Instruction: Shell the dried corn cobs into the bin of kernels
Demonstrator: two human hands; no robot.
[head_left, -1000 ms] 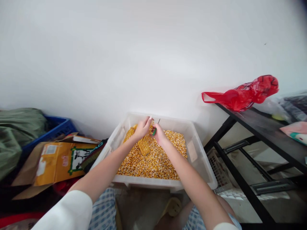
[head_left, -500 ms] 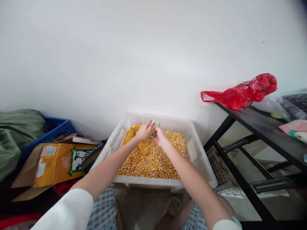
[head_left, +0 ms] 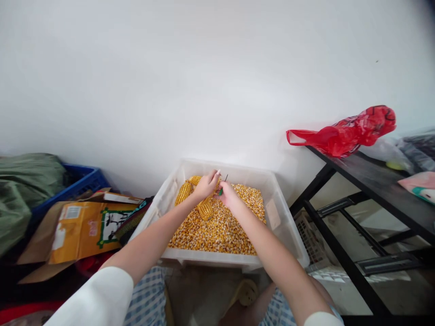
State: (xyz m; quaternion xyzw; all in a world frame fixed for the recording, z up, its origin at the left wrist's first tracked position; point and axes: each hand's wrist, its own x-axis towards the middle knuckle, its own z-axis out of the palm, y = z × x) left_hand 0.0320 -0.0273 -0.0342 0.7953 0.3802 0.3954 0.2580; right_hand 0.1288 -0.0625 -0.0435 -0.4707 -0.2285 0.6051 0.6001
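My left hand [head_left: 207, 185] is closed around an ear of corn [head_left: 218, 183], mostly hidden by the fingers, over a white plastic bin [head_left: 286, 216]. Close beside it, my right hand [head_left: 227, 194] grips a screwdriver [head_left: 220, 192] with a green handle and a thin dark shaft that points up. Whether its tip touches the ear I cannot tell. Loose corn kernels [head_left: 217, 235] fill the lower part of the bin. Several more ears lie on them, among them one ear [head_left: 184, 193] at the left and another ear [head_left: 205, 210] below my hands.
On the right a black table [head_left: 384, 181] bears a red plastic bag [head_left: 346, 133]. A white basket [head_left: 307, 237] stands beneath it. To the left are an orange cardboard box [head_left: 79, 231] and a blue crate [head_left: 83, 181] with green cloth [head_left: 30, 181]. A white wall rises behind the bin.
Both hands keep their hold on the ear and the screwdriver, in nearly the same pose. The whole view has shifted very slightly.
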